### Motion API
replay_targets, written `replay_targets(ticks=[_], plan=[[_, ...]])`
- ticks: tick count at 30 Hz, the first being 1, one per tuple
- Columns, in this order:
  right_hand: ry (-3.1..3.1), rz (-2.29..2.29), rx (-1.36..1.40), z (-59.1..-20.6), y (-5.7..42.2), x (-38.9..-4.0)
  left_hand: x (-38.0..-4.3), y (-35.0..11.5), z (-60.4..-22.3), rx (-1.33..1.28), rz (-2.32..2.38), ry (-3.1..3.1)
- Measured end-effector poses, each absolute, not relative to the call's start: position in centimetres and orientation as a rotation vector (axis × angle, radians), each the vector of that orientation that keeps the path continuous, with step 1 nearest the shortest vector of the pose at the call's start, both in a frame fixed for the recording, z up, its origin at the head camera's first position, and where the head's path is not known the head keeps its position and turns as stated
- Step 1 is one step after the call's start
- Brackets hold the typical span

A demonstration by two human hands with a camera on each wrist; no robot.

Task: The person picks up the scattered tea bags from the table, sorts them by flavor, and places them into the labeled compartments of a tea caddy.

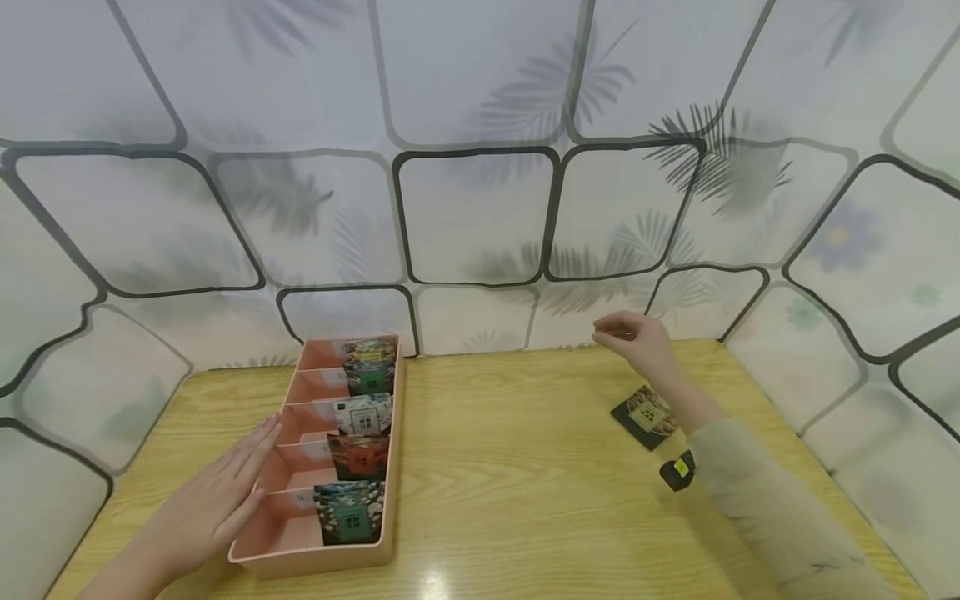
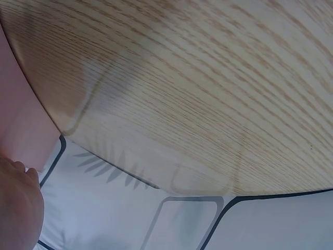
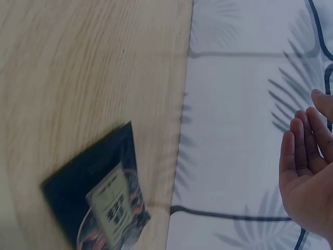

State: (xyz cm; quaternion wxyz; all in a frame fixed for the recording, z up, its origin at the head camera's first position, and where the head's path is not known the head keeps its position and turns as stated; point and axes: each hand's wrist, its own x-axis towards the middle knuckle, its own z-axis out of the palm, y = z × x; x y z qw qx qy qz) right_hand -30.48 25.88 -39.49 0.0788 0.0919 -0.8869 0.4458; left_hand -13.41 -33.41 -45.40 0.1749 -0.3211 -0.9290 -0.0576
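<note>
A long pink box (image 1: 392, 508) with dividers stands on the left of the table. My left hand (image 1: 201, 507) rests along its left rim with fingers straight; the left wrist view catches part of this hand (image 2: 18, 205) beside the pink wall. Each compartment has small packets leaning at its right side: a dark green one (image 1: 352, 515) in front, then a red one (image 1: 362, 458), a white one (image 1: 363, 414) and others behind. My right hand (image 1: 641, 342) hovers near the table's back edge, fingers loosely bent, holding nothing. Below it lies a black square packet (image 3: 117, 200) with a yellowish label.
A small black piece (image 1: 678, 471) with a yellow-green label lies by the right sleeve (image 1: 765, 500). Patterned white curtain-like walls (image 1: 480, 217) close in the wooden table (image 1: 510, 467) at the back and sides.
</note>
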Motion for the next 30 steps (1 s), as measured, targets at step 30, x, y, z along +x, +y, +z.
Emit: replay_targets(ticks=[30], plan=[[-2.76, 1.216, 0.081, -44.0, 35.4, -26.8, -13.3, -33.3, -45.2, -0.903, -0.149, -2.66]])
